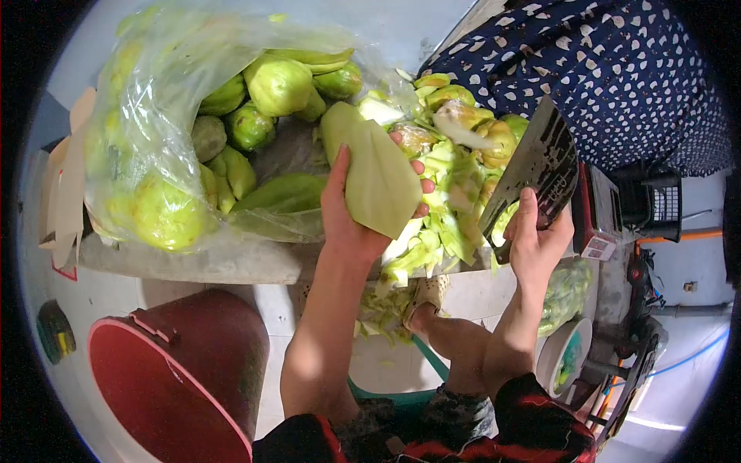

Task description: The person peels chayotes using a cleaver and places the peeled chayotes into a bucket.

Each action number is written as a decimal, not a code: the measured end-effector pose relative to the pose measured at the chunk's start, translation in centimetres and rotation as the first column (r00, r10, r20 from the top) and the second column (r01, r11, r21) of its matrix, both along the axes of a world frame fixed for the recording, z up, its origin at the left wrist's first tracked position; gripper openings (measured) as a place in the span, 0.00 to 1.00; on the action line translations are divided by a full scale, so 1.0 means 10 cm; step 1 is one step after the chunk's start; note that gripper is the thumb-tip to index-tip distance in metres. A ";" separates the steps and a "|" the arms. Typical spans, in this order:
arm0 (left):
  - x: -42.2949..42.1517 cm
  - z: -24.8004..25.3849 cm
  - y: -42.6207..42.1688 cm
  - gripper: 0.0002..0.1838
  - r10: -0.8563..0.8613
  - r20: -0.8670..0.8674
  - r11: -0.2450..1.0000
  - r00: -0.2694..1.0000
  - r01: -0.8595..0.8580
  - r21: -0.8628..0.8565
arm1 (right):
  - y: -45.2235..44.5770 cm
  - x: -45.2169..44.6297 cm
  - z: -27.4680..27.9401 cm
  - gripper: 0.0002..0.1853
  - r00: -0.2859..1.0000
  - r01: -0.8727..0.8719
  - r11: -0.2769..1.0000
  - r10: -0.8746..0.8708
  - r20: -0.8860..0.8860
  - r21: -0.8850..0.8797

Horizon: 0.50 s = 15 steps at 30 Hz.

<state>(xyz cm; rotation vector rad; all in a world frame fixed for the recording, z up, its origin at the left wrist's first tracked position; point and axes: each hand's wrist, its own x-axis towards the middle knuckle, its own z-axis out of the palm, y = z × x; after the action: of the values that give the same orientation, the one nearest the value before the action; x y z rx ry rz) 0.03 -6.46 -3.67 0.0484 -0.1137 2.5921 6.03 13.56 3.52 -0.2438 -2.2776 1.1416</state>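
Over the near edge of the desk (193, 264), roughly mid-length, the left hand (356, 228) has its fingers curled around a big pale fruit (378, 185), so it's partly open but with a good hold. The right hand (543, 241) is off toward the desk's right end, closed around the handle end of a wide cleaver (536, 166), thumb pressed up by the blade. Blade and fruit aren't touching.

Progress-wise, I'd call this one pretty much peeled: the side facing up looks bare, can't see the underside. Plenty left though, cos the clear plastic bag (150, 127) covering the left end of the desk has a load of green fruit (278, 85) with the skin on. Some yellowish fruit (500, 140) sits toward the far right; can't tell if those are done.

Main thing in the way imo is the pile of peelings (455, 181) between the hands, reaching the near edge. More scraps (378, 320) are down on the floor. Red bucket (181, 363) below the left front corner, navy patterned cloth (587, 69) crowding the far right corner, black basket (654, 202) past the right end.
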 end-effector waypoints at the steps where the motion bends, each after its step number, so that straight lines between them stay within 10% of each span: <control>1: 0.00 0.03 0.00 0.32 0.014 0.026 0.990 1.000 -0.011 -0.138 | -0.01 0.00 0.00 0.05 1.000 -0.016 0.997 0.016 -0.003 -0.076; 5: -0.02 0.00 0.00 0.27 0.067 0.050 0.696 0.997 -0.011 -0.718 | -0.03 -0.01 0.01 0.09 0.998 -0.049 0.995 0.051 0.031 -0.082; 8: -0.03 -0.02 -0.04 0.24 0.051 -0.042 0.524 0.998 -0.063 -0.850 | -0.02 -0.01 -0.01 0.07 0.997 -0.035 0.996 0.040 0.073 -0.078; 12: -0.01 0.06 -0.16 0.27 0.064 -0.093 0.468 0.994 -0.112 -0.877 | 0.05 -0.06 -0.10 0.10 0.987 -0.024 1.000 0.022 0.156 0.005; 15: 0.04 0.25 -0.43 0.32 0.163 -0.116 0.647 0.980 -0.195 -0.737 | 0.08 -0.10 -0.09 0.11 0.993 -0.023 0.999 0.029 0.115 -0.049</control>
<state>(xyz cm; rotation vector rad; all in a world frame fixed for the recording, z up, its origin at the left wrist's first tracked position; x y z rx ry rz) 0.44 -10.74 -1.14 -0.2025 1.0342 2.6205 5.00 14.31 2.65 -0.3065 -2.3624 1.2247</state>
